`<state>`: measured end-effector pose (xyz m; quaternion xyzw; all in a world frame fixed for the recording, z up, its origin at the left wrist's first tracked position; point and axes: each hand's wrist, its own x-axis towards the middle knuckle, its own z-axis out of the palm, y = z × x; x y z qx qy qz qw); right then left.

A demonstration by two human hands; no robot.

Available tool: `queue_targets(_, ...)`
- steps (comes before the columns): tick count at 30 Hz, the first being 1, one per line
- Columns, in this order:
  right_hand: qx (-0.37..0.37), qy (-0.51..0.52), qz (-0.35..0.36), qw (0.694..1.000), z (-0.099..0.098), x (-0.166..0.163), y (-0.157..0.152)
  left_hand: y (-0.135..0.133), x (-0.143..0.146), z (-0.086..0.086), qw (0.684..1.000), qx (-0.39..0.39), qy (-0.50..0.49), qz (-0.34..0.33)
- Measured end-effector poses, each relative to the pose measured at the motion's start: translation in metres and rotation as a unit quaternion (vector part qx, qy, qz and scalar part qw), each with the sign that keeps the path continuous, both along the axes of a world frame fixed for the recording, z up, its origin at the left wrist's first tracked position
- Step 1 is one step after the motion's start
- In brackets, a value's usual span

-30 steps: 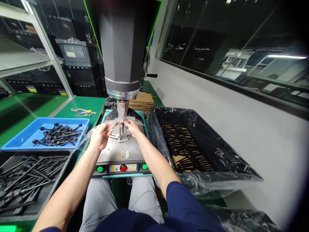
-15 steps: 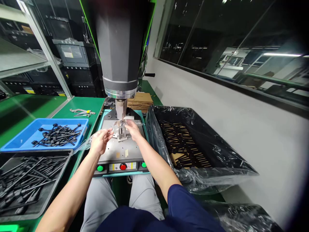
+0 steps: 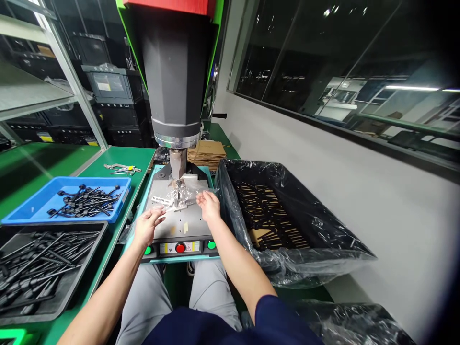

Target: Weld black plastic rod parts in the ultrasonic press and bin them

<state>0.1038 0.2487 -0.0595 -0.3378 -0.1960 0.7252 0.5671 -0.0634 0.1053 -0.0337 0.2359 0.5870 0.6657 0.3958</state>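
Observation:
A clear plastic film [image 3: 194, 186] stretches between my hands, draped over the small metal fixture [image 3: 177, 206] on the machine's plate. My left hand [image 3: 148, 226] pinches its near left part, and a loose end trails beyond the wrist. On the other side, my right hand [image 3: 209, 206] has its fingertips closed on the film's right part. A dark slender part [image 3: 178, 188] stands upright in the fixture beneath the film, its details blurred by the plastic. Directly above it hangs the metal press head [image 3: 178, 165], apart from the fixture.
A blue tray [image 3: 39, 199] and a dark tray [image 3: 102, 235] on the left hold black long-stemmed parts. To the right, a plastic-lined black bin [image 3: 312, 211] contains rows of dark parts. Green buttons [image 3: 211, 245] flank a red button [image 3: 180, 247]. Cardboard [image 3: 206, 151] is stacked behind.
Both hands have drawn back from the fixture toward me, the right one also moving outward. The film now spreads lower over the fixture. The press head stays raised.

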Motion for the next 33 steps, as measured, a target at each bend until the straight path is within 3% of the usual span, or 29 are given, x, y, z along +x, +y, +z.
queue_targets(5, -0.014, 0.004, -0.009, 1.000, -0.026, 0.018, -0.038, -0.018, 0.000, -0.022, 1.000, -0.017, 0.005, 0.008)
queue_targets(17, -0.047, 0.016, 0.019, 0.999, -0.048, 0.017, -0.069, -0.043, -0.005, -0.059, 0.998, -0.053, -0.021, 0.041)
queue_targets(22, -0.070, 0.034, 0.015, 0.997, -0.053, 0.019, -0.067, -0.040, -0.004, -0.059, 0.997, -0.051, -0.026, 0.042)
queue_targets(33, -0.085, 0.087, -0.005, 0.993, -0.058, 0.008, -0.055, -0.017, -0.005, -0.041, 0.999, -0.021, 0.011, 0.034)
